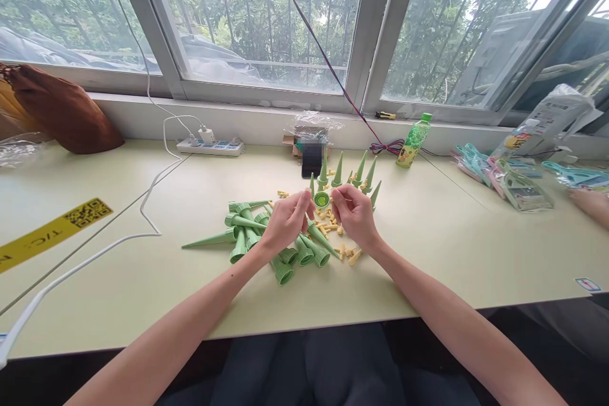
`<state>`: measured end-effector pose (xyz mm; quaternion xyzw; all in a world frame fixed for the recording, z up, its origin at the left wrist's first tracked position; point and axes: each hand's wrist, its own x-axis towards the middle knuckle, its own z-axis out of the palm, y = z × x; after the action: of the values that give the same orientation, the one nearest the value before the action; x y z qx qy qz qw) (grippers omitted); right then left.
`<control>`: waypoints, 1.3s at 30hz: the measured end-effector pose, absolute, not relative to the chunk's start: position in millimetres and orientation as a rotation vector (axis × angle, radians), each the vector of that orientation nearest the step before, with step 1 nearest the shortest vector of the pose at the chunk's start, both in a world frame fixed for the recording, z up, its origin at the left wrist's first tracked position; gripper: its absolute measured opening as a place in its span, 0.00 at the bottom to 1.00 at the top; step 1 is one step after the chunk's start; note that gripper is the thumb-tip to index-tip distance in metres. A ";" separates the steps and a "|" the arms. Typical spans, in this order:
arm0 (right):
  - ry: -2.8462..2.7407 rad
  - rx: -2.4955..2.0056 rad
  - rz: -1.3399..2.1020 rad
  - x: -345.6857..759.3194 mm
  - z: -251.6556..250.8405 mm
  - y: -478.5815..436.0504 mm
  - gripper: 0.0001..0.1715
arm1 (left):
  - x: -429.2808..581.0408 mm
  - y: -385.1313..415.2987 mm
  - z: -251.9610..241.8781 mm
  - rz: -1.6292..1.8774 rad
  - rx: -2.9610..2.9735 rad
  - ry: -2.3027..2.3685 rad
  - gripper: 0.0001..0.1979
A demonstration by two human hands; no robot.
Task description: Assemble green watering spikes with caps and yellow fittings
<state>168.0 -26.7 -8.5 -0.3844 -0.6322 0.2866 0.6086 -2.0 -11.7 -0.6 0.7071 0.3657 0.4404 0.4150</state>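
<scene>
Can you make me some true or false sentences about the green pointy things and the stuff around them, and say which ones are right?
1. Green cones lie in a pile beside the left hand. True.
2. The small loose pieces are blue. False: the small loose pieces are yellowish.
3. Beyond the hands, other cones stand with their points up. True.
4. The two hands are clasped together. False: the right hand is apart from the left, and a round green piece shows between them.
5. The green-and-yellow bottle has a red cap. False: the green-and-yellow bottle has a green cap.
6. A white power strip lies toward the back of the table. True.
</scene>
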 end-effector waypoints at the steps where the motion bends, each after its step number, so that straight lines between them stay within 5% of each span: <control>1: -1.464 -0.878 0.666 168.0 -8.7 -26.8 0.16 | -1.9 -11.3 -0.2 1.035 1.725 0.908 0.30; 16: -1.497 -0.863 0.731 169.3 -10.1 -24.3 0.17 | -2.3 -10.5 -1.9 0.825 1.481 0.752 0.28; 39: -1.523 -1.031 0.681 169.3 -8.6 -24.6 0.21 | -6.4 -8.0 -17.6 1.187 2.391 0.916 0.08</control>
<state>169.3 -24.6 -8.6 -0.4369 -0.6452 0.2884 0.5565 -6.4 -8.0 -17.6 0.8365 0.3203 0.4153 0.1589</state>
